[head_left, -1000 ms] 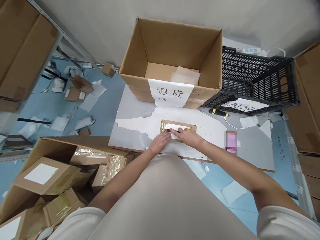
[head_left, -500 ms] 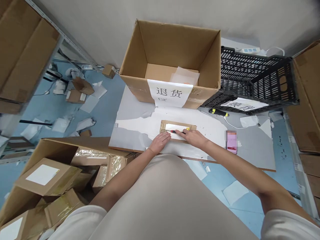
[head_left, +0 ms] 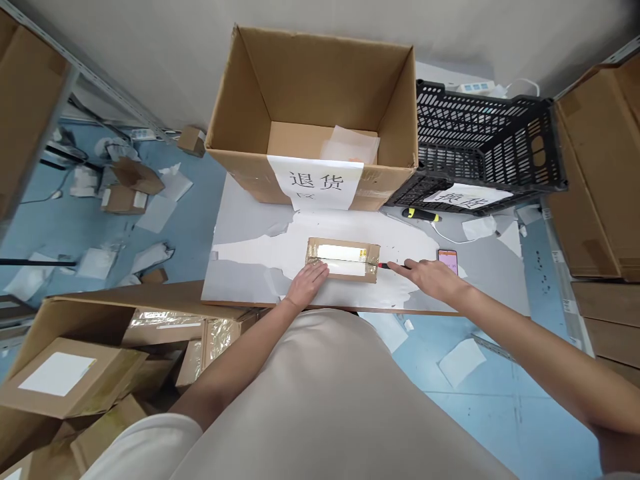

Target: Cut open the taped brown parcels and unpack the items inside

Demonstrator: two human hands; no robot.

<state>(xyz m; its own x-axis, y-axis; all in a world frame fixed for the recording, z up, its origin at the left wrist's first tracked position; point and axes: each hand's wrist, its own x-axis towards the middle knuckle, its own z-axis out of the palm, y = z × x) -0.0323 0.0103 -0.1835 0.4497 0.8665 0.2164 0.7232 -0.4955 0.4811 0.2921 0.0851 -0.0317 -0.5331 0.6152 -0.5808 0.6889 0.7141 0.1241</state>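
A small taped cardboard box [head_left: 342, 270] with a white label lies flat on the table, and a dark slit runs along the middle of its top. My left hand [head_left: 306, 285] rests on the box's near left corner, fingers stretched out and flat. In my right hand [head_left: 430, 277] is a box cutter [head_left: 384, 265] with a red and black handle, gripped with the index finger along it. Its red front end is at the right edge of the box; the blade is too small to make out.
Behind the small box stand a large open carton [head_left: 240, 173] with a paper sign and a black plastic crate [head_left: 530, 180]. A yellow-black tool [head_left: 421, 215] and a phone [head_left: 448, 261] lie to the right. A carton of parcels [head_left: 55, 300] stands at lower left.
My right hand has drawn the box cutter rightward across the box to its right edge, and a slit now shows in the label. My left hand stays on the box.
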